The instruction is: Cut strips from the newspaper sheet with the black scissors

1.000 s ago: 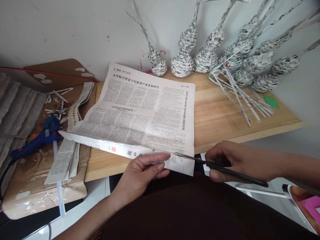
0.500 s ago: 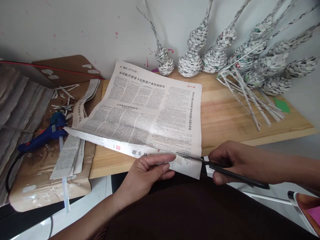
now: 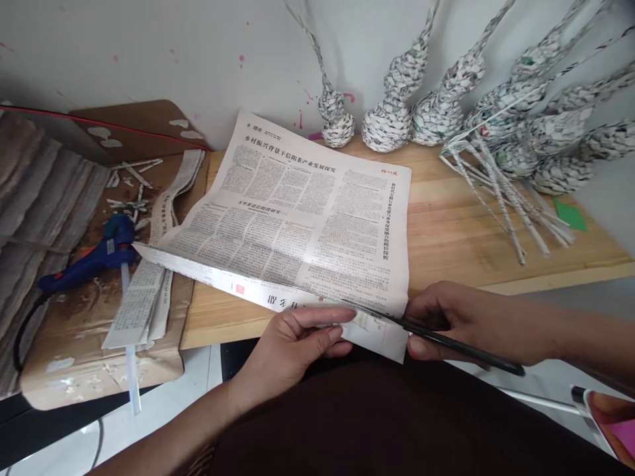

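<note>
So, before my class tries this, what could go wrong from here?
The left hand has its index fingertip close to the blades of the scissors, so a slip could nick it. The newspaper reaches past the front edge of the wooden table, so it may sag and the cut could wander. Its left corner lies near the glue gun; a tug might snag there.

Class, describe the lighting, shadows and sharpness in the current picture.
Head view: soft light, faint shadows near the woven paper gourds; head view: newspaper headlines legible, small print too fine to read; head view: dark clothing loses detail.
</note>
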`<state>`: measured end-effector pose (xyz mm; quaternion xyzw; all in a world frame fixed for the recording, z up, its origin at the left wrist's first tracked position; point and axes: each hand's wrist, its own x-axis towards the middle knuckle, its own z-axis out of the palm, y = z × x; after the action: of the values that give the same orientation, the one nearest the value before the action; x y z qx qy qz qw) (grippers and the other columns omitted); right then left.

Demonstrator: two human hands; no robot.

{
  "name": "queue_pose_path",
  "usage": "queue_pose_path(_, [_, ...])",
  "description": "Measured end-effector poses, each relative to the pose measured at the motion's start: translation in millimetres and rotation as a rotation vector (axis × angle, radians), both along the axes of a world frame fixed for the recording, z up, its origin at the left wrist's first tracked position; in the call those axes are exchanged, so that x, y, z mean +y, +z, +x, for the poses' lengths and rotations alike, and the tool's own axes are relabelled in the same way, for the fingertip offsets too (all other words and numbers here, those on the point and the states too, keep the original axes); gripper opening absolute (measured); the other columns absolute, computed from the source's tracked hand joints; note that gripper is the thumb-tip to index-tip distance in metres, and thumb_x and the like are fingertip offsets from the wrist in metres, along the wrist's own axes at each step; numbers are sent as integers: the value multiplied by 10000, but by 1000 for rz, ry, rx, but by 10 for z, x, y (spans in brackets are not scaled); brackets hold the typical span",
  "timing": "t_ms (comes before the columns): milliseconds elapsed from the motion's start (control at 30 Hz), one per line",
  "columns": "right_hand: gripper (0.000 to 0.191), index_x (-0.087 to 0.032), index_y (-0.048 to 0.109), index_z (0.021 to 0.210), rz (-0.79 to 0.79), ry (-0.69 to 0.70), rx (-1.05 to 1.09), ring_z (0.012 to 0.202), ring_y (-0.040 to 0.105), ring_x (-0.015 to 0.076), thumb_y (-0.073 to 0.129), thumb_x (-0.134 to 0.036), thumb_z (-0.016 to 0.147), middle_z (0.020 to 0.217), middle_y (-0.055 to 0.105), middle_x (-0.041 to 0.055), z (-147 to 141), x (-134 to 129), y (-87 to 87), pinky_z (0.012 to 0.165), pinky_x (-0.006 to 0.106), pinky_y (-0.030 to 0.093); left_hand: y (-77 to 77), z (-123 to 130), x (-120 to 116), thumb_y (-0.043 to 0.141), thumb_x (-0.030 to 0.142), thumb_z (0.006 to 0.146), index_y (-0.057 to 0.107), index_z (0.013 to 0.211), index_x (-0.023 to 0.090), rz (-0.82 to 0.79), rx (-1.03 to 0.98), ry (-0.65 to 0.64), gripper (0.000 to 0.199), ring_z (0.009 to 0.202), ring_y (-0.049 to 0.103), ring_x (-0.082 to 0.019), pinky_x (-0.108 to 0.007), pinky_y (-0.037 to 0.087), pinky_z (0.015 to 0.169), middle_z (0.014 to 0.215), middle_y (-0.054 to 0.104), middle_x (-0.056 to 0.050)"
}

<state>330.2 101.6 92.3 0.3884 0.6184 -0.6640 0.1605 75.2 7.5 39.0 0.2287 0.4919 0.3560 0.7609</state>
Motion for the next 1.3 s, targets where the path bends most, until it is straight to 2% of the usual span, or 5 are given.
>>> queue_pose_path(467, [419,-183,603,834,-72,55,101,563,352,89,717,-586,824,677,417,-51,-106,72,-25,485,220,268,-8,5,-5,820,273,775,814,975,274,15,-33,-3,200,977,722,-163,-273,600,905,1086,776,-9])
queue_pose_path(800, [461,-187,614,805,-137,-28,51,506,322,75,731,-632,780,632,396,-62,-72,37,-54,434,222,232,1,5,3,821,273,769,814,978,251,19,-16,0,211,1003,718,-194,-327,604,927,1119,764,-27])
queue_pose_path(1100, [366,-192,615,824,-108,-49,33,509,313,71,729,-539,810,620,386,-63,-73,-5,-60,442,209,236,9,12,7,831,251,756,809,1003,259,31,-47,24,249,1014,709,-182,-298,600,917,1181,735,-23])
queue_pose_path(1200, [342,-204,580,805,-117,-66,-7,467,338,65,731,-511,811,592,391,-71,-60,-19,-18,418,196,258,53,-55,7,834,241,753,794,1049,269,21,-57,73,300,943,722,-166,-306,628,861,1143,742,-18])
queue_pose_path(1300, [335,-205,594,812,-90,-73,-35,455,335,65,731,-511,811,572,371,-76,-58,-25,12,410,189,281,96,-158,5,843,245,746,793,1029,242,9,-8,206,287,855,729,-149,-256,644,753,980,764,-13])
